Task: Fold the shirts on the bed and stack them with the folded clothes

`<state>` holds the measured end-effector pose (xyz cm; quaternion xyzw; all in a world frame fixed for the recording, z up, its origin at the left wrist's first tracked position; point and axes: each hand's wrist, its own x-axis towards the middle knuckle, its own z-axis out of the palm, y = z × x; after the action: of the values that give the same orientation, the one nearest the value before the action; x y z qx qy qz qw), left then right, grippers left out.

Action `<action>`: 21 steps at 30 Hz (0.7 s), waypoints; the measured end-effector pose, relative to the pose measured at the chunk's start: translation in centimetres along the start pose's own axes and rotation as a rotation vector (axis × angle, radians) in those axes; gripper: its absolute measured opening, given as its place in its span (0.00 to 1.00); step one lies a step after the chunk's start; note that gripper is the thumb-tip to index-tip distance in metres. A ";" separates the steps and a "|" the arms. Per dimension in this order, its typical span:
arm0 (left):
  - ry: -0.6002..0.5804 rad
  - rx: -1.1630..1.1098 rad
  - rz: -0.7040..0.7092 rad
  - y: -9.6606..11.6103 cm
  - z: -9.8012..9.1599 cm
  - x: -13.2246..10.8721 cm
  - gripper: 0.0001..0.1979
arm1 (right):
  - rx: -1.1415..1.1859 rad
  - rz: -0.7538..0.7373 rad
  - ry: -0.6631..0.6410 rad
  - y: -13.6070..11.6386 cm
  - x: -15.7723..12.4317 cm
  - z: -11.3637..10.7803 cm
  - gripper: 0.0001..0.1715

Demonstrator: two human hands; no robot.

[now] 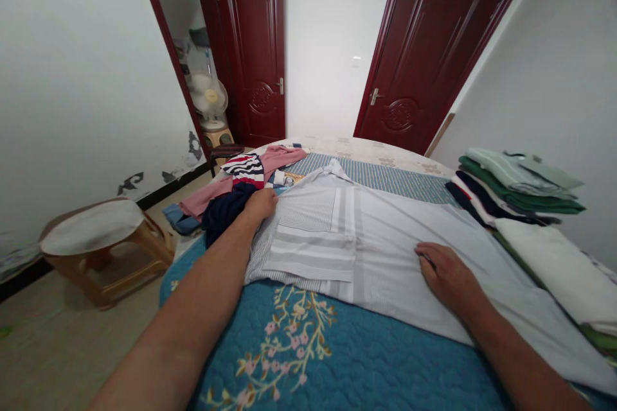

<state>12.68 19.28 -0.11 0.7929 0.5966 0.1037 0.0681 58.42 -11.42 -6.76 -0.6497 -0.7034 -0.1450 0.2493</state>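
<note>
A white shirt with grey stripes lies spread across the blue quilted cover, its collar towards the far side. One striped sleeve is folded back over its body. My left hand is closed at the shirt's left edge, with fingertips on the fabric, beside a dark navy garment. On the right part of the shirt, my right hand rests with its fingers curled together at the cloth. A small dark spot shows between its thumb and fingers; I cannot tell whether it is a shadow or an object.
Pink and striped clothes lie loosely heaped at the left. A stack of folded clothes and a folded white garment sit at the right. A stool stands left of the quilted cover; a fan is by the doorway.
</note>
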 end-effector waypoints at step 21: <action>-0.056 0.033 0.603 4.7 1.5 -1.9 0.30 | -0.135 0.148 -0.100 -1.8 1.1 -1.1 0.26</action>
<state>16.96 16.15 -0.63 0.9378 0.3339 0.0874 0.0377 56.79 -11.26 -5.08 -0.7215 -0.6537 -0.1408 0.1795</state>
